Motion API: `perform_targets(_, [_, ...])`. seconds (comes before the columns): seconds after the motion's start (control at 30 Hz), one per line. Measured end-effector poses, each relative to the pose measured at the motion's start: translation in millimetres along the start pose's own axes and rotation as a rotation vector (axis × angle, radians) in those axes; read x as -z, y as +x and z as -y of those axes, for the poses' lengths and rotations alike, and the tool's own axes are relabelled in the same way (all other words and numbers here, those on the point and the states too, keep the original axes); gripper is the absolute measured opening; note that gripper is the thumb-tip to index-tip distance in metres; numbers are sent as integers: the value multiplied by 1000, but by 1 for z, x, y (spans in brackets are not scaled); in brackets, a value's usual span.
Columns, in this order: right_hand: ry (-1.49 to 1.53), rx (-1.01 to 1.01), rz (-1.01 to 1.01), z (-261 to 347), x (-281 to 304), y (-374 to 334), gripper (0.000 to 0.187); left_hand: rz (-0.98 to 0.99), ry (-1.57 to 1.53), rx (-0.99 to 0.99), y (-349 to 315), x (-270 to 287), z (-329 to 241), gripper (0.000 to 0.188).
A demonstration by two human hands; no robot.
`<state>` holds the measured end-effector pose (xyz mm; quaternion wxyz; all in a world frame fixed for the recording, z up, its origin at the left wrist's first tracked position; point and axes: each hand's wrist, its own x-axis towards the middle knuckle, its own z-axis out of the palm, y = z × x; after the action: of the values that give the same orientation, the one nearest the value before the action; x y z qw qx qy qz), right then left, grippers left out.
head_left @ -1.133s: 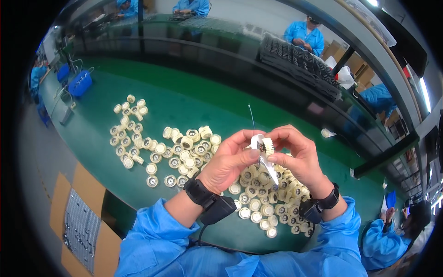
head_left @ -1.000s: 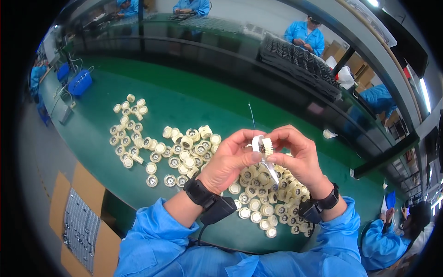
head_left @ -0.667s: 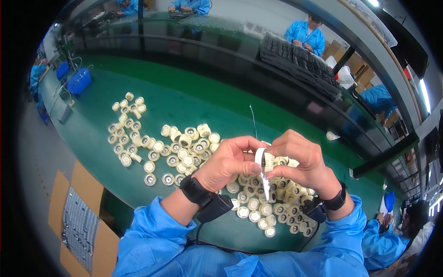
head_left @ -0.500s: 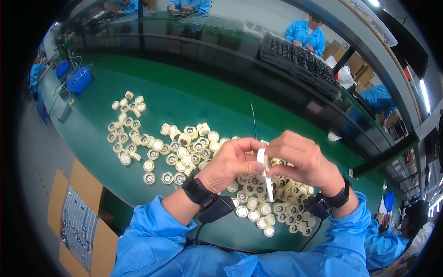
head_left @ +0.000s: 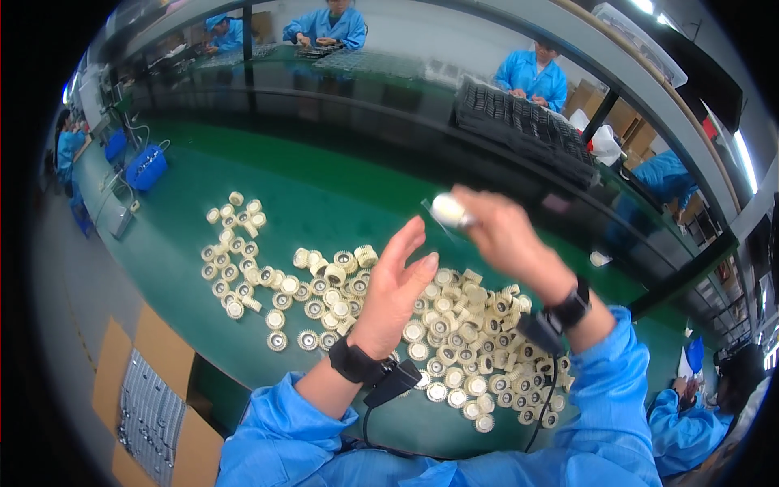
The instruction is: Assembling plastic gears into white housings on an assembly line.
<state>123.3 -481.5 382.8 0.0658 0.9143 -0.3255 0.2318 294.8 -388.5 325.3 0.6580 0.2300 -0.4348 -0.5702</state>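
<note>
My right hand (head_left: pixel 510 242) is raised over the green table (head_left: pixel 300 187), its fingers closed on a white rounded piece (head_left: pixel 448 209). Motion blurs the piece, so I cannot make out its exact kind. A thin clear strip or streak shows beside it. My left hand (head_left: pixel 389 300) is apart from it, empty, with thumb and fingers spread, above a spread of cream toothed wheels (head_left: pixel 466 337). Several of these wheels have dark centres; they lie loose and heaped beneath and between my hands, with a further scatter (head_left: pixel 227 256) toward the left.
An open cardboard box (head_left: pixel 166 334) holding a grey sheet of small parts stands at lower left. Blue bins (head_left: pixel 147 168) sit on the far-left table end. Beyond a dark rail, people in blue work by black trays (head_left: pixel 519 114). A metal post (head_left: pixel 690 274) rises at right.
My hands have separated. The right hand has moved up and away with the white piece, while the left has let go and opened. The view has shifted slightly.
</note>
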Motion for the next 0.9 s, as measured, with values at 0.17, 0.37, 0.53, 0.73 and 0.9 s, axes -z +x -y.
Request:
perform_targets(0.17, [-723,89,-98,-124,8,22,38,-42,74,108,-6,-5,5,30])
perform_targets(0.37, [-380,-180,286,-140,-89,17,52,-13,66,244,-22,-2,5,30])
perform_targets(0.53, [-515,-184,435,-146,-99,-5,64,10,77,290,-21,-3,10,29])
perform_targets(0.73, [-283,-433,538,-108,41,-23,43,22,113,291,-16,-7,19,26])
perform_targets(0.9, [-92,-566,372,-34,179,-135,43,107,213,328,-25,-20,13,29])
